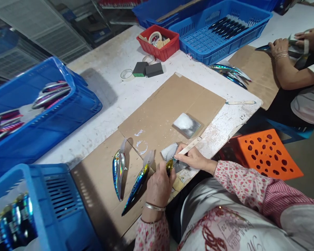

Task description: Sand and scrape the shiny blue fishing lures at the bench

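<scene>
My left hand [160, 184] is wrapped round a yellow fishing lure [170, 166] at the near edge of the cardboard. Pinched in my right hand [189, 157] is a pale flat stick [190, 145], its lower end close to the lure's tip. Under and behind the hands lies a sanding block with a white pad [169, 151]. Another white-topped block [186, 123] rests farther back on the cardboard [172, 101]. To the left of my left hand lie a blue-and-yellow lure [136, 186] and some blue-silver lures [118, 170], with clear lips.
Blue crates of lures [91, 101] [60, 195] stand at left. Behind are dark blocks [154, 69], tape rolls, a red basket [161, 52] and a blue basket [199, 52]. A person's hands [279, 47] work at right, above an orange perforated stool [270, 155].
</scene>
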Available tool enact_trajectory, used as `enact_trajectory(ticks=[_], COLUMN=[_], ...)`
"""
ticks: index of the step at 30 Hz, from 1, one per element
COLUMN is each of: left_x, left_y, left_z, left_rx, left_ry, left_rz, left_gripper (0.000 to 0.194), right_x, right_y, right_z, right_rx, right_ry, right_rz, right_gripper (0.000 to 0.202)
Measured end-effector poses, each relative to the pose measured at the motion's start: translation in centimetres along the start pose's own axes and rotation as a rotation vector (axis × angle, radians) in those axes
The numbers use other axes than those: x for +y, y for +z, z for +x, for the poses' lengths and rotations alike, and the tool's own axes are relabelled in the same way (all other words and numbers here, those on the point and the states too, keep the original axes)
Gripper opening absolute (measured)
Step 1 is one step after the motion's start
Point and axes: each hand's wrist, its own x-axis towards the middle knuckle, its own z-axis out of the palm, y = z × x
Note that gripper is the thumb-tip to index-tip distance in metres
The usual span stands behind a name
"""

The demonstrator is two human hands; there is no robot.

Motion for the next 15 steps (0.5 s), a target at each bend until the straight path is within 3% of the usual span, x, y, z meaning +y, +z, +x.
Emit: enact_trajectory(ticks=[8, 15], left_x=[0.0, 0.06], left_y=[0.13, -0.05], left_z=[-0.03, -0.05], left_rx=[-0.012, -0.007], left_ry=[-0.006, -0.006], left_rz=[0.008, -0.003], left_gripper=[0.025, 0.024], right_x=[-0.15, -0.06], right_y=[-0.12, -0.01], right_z=[-0.05, 0.02], right_rx=[0.058, 0.006], right_ry=[0.019, 0.007], right_rz=[-0.063, -0.02], right_gripper=[0.028, 0.028])
